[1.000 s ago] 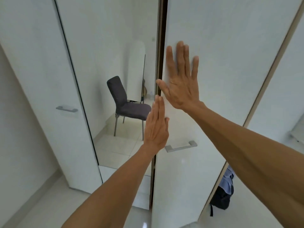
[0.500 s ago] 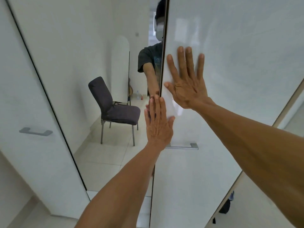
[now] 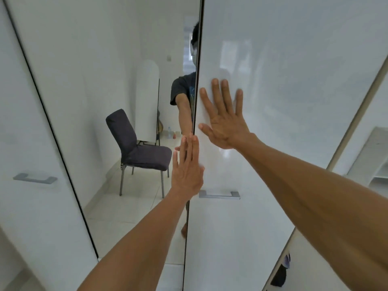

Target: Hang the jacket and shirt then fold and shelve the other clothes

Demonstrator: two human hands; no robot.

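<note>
My right hand [image 3: 224,118] presses flat, fingers spread, on a glossy white wardrobe door [image 3: 283,101] that has a grey bar handle [image 3: 219,194]. Straight-fingered, my left hand [image 3: 187,166] touches the mirrored door [image 3: 117,70] just left of the dark seam between the two doors. At the bottom right, a narrow gap beside the white door shows a strip of dark and blue clothing [image 3: 281,271] inside the wardrobe. No other clothes are in sight.
The mirror reflects a dark padded chair [image 3: 138,152], a tiled floor and a person's arm and dark T-shirt. Another white door with a grey handle [image 3: 34,178] stands at the left. A white shelf unit [image 3: 375,160] shows at the right edge.
The white door has swung further shut, narrowing the gap at its right. Both hands stay flat against the doors. The view has shifted, showing more of the mirror's reflection.
</note>
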